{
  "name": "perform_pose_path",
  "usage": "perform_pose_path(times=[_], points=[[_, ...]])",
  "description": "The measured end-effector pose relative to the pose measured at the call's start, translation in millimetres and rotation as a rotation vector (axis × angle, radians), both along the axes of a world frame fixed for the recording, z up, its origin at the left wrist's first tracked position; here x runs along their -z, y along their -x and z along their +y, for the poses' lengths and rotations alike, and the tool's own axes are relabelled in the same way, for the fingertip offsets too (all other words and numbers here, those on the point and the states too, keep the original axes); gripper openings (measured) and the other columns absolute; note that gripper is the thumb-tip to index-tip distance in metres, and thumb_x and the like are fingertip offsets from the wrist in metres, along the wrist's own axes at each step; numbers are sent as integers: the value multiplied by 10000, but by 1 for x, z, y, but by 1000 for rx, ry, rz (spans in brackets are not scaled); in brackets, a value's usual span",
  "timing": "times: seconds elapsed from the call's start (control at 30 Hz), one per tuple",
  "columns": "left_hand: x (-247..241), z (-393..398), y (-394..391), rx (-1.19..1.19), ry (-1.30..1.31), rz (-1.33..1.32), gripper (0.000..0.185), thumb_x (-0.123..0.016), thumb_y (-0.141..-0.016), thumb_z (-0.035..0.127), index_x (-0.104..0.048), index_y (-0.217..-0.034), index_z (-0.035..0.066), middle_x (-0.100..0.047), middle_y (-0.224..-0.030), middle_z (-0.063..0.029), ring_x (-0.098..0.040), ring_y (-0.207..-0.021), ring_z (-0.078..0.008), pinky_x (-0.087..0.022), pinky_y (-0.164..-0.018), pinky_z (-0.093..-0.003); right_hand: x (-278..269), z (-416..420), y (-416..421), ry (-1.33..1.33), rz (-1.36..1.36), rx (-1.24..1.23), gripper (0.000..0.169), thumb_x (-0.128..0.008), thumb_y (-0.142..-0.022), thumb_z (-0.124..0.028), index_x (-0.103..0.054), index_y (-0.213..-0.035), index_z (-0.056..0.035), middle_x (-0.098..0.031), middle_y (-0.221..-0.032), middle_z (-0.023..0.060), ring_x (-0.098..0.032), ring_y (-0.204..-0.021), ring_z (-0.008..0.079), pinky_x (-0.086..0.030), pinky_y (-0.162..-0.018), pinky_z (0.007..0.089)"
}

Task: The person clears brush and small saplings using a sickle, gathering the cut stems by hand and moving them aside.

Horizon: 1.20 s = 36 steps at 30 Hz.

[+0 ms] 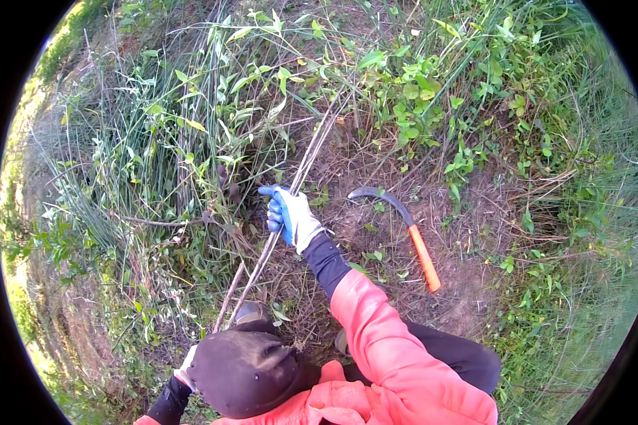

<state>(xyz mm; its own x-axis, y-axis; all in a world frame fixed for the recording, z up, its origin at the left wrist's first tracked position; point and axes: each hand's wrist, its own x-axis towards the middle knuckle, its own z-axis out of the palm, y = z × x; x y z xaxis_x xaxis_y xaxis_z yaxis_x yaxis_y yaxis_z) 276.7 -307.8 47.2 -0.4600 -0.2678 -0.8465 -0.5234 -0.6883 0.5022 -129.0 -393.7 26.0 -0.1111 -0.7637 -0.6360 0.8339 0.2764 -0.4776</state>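
Note:
My right hand [293, 215], in a white glove with blue-coated fingers, is closed around a bundle of thin dry stems [315, 146] that slants from the upper middle down to my knee. Its index finger points left. Low at the left, my left hand [187, 366], also gloved, shows only in part beside my dark-trousered knee; its fingers are hidden. Near it, the lower ends of the stems and a thicker stick [228, 297] pass behind the knee. A sickle with a curved metal blade [391, 199] and an orange handle [424, 257] lies on the ground, right of my right hand.
Tall green grass [191, 117] and leafy plants stand at the left and top. Low leafy weeds [417, 106] grow at the upper right, with more grass along the right rim. Dry litter covers the brown soil [468, 265] around the sickle. A shoe tip [250, 311] shows by the knee.

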Motion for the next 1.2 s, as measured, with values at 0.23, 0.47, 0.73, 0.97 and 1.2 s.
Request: perform_pose_path(times=[0.23, 0.47, 0.73, 0.97, 1.2], points=[[-9, -16, 19, 107, 36, 152, 177, -619, -842, 160, -614, -968, 36, -554, -750, 35, -496, -653, -40, -434, -600, -220, -10, 87, 54, -292, 319, -607, 268, -466, -924, -208, -607, -1054, -22, -359, -523, -65, -304, -392, 53, -252, -350, 215], [-40, -90, 122, 86, 202, 172, 179, -612, -844, 156, -590, -984, 47, -533, -734, 44, -469, -618, -22, -416, -557, -213, -13, 99, 52, -179, 200, -366, 273, -420, -936, -151, -579, -1123, -32, -401, -586, -45, -341, -439, 56, -313, -397, 220], [41, -85, 243, -178, 216, 680, 403, -769, -686, 223, -562, -986, 53, -564, -835, 8, -540, -740, -105, -481, -617, -259, 36, 46, -14, 201, 642, -497, 346, -476, -936, -165, -513, -1253, -33, -603, -1121, 67, -561, -971, 136, -435, -880, 271], [-4, -99, 207, 22, 330, 284, 176, -657, -829, 192, -613, -929, 55, -489, -607, 73, -416, -473, -20, -328, -414, -198, 0, -19, 0, 53, 233, 268, 131, -567, -883, -133, -607, -936, -21, -614, -714, 48, -570, -532, 139, -513, -494, 297], [2, -62, 118, 123, 297, 216, 197, -677, -822, 244, -664, -875, 55, -480, -593, 50, -399, -560, -38, -343, -481, -260, -34, -22, 20, -34, 484, -251, 110, -517, -914, -188, -551, -927, -84, -463, -572, -26, -440, -428, 107, -341, -367, 249]])
